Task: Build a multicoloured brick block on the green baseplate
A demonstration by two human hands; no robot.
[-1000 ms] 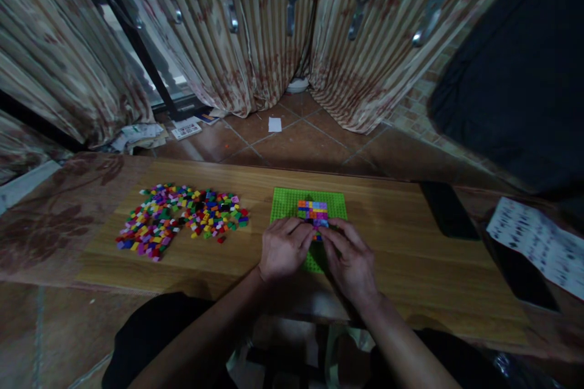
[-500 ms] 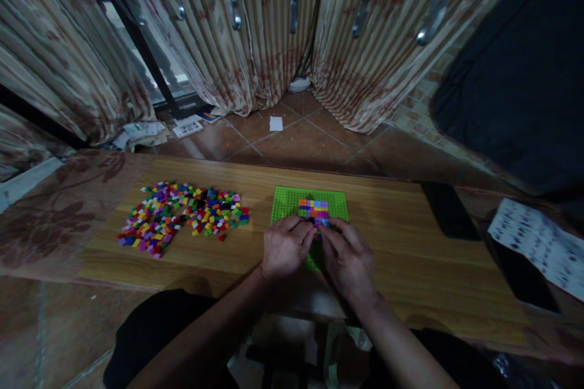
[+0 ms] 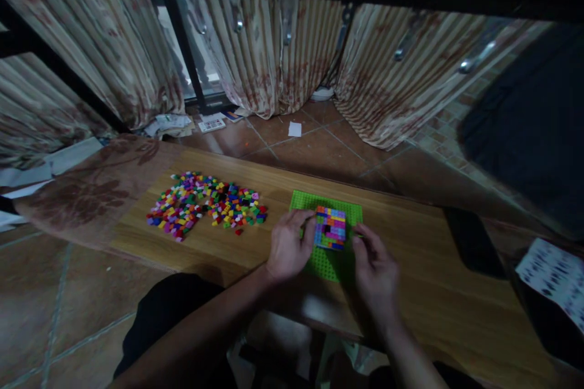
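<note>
On the wooden table lies a green studded baseplate [image 3: 326,267]. A square block of many-coloured bricks [image 3: 336,225] stands on it, with a dark spot near its middle. My left hand [image 3: 292,243] is at the block's left side, thumb and fingertips apart beside its upper left edge. At the right edge of the baseplate, my right hand [image 3: 376,264] is off the block, its fingers curled with thumb and forefinger close together; whether something small is between them is too dim to tell.
A loose pile of coloured bricks [image 3: 182,206] spreads over the table's left part [image 3: 137,231]. A dark flat device [image 3: 474,242] lies at the right, with a printed sheet [image 3: 554,279] beyond it. Curtains [image 3: 301,55] hang behind.
Both hands have moved apart from the block, uncovering it, my right hand further to the right. The camera view has turned and tilted, shifting the scene to the right.
</note>
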